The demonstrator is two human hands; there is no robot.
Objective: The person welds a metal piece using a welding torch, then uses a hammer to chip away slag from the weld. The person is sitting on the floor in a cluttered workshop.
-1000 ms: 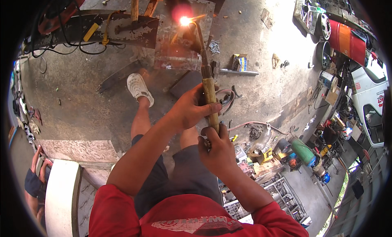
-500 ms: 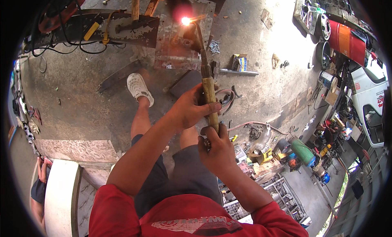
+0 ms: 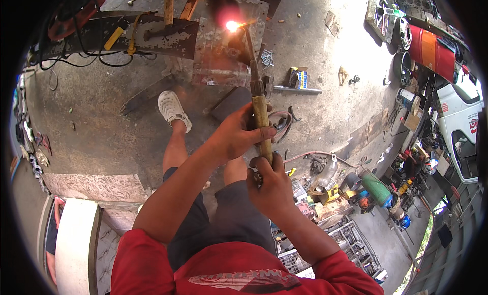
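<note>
I grip a brass-bodied gas torch [image 3: 262, 112] with both hands. My left hand [image 3: 240, 131] is closed round its middle, thumb across the barrel. My right hand [image 3: 267, 178] is closed on the rear end, fingers around the valve knobs. The torch's thin bent tip points up to a bright glow [image 3: 232, 26] on a worn metal plate [image 3: 207, 66], where orange light and a pink haze hide the detail. Thin loose metal pieces [image 3: 267, 58], a small box [image 3: 299, 77] and a steel pipe [image 3: 297, 89] lie right of the plate.
A curved steel piece [image 3: 170, 38] with cables sits top left. A dark flat block [image 3: 229, 104] lies below the plate. Hoses [image 3: 320, 153], tools, a green cylinder [image 3: 377, 190], a red drum [image 3: 432, 52] and a white vehicle part [image 3: 460, 109] are at right. Another person [image 3: 51, 249] shows at lower left.
The other person at lower left has shifted and is now mostly hidden behind the white panel. The glow at the tip looks slightly less flared. My hands and torch have hardly moved.
</note>
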